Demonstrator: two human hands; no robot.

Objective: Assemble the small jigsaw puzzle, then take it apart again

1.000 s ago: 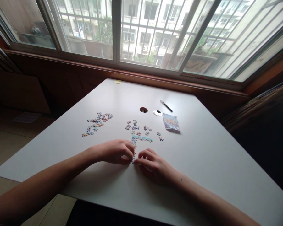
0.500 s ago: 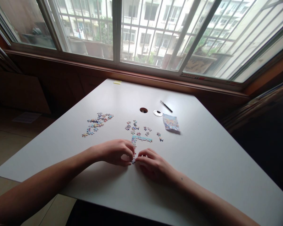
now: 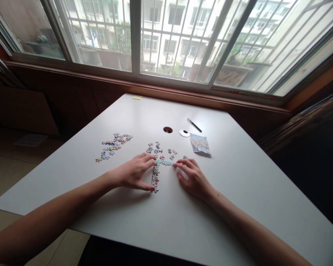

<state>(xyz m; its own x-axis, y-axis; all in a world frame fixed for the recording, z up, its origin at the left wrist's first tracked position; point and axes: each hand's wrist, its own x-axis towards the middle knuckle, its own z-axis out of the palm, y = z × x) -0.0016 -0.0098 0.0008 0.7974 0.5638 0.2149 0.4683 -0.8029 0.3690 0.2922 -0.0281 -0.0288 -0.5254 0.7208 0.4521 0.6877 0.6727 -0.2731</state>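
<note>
On the worktop point(image 3: 155, 225), the jigsaw border point(image 3: 155, 176) is touched by the left hand point(image 3: 135, 171), spread wide, and the right hand point(image 3: 194, 180), loosely curled. Loose pieces point(image 3: 149, 150), a picture sheet point(image 3: 199, 143) and pen point(image 3: 194, 125) are scattered beyond.

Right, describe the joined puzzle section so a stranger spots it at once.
On the white table by the window, look between the left hand and right hand. There lies the joined puzzle section: unlike the loose pieces beyond, it forms one corner-shaped strip.
</note>
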